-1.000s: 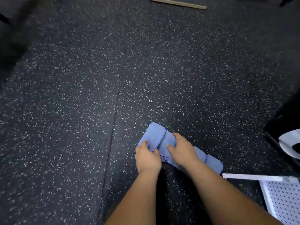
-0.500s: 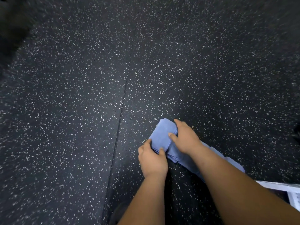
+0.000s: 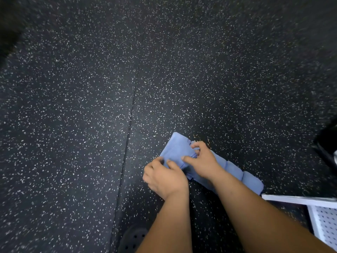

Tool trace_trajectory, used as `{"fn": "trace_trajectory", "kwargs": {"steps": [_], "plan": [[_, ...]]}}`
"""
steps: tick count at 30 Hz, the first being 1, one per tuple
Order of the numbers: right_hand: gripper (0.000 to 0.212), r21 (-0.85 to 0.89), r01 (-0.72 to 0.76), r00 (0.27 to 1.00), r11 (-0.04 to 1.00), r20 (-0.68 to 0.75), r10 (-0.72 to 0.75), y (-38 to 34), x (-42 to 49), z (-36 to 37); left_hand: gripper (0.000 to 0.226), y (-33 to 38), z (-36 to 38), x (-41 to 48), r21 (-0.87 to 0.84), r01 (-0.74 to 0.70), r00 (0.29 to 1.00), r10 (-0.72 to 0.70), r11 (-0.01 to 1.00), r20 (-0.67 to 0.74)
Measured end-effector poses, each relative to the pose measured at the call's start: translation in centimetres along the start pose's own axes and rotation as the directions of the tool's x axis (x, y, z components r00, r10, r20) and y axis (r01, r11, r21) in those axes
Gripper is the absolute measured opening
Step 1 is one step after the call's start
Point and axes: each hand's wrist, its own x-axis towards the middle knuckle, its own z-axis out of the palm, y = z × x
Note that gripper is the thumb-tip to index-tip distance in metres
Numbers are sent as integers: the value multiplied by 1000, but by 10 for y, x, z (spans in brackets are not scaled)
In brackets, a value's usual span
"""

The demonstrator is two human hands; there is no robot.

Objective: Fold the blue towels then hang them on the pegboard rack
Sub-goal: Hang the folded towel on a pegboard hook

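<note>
Here, left hand [image 3: 165,178], right hand [image 3: 204,161] pinch blue towel [image 3: 175,148], middle hidden; pegboard rack [image 3: 326,223] cropped.

Folded blue towel [image 3: 177,148], lying on floor

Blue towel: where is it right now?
In the head view, the blue towel lies on the speckled floor, lower right, gripped by the left hand and right hand, near the white pegboard rack.
</note>
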Motion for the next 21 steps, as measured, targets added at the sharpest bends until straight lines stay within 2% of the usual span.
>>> {"fn": "trace_trajectory", "kwargs": {"steps": [3, 7, 12, 16, 21], "plan": [[41, 235, -45, 998, 971, 52, 33, 2, -20, -5, 18, 8, -3, -6, -18, -83, 996, 83, 996, -21], [40, 425, -87, 996, 901, 59, 69, 1, -50, -17, 9, 14, -9, -20, -28, -150, 986, 152, 988, 74], [46, 522, -81, 995, 849, -10, 101, 1, -92, -38, 17, 14, -23, -68, -157, -223, 952, 250, 962, 175], [33, 539, -28, 993, 842, -84, 87, -7, -140, -62, 29, 13, -39, -99, -216, -238, 909, 296, 947, 294], [24, 576, 39, 981, 816, -178, 78, -10, -194, -94, 12, 31, -66, -128, -269, -296, 814, 390, 916, 431]]}}
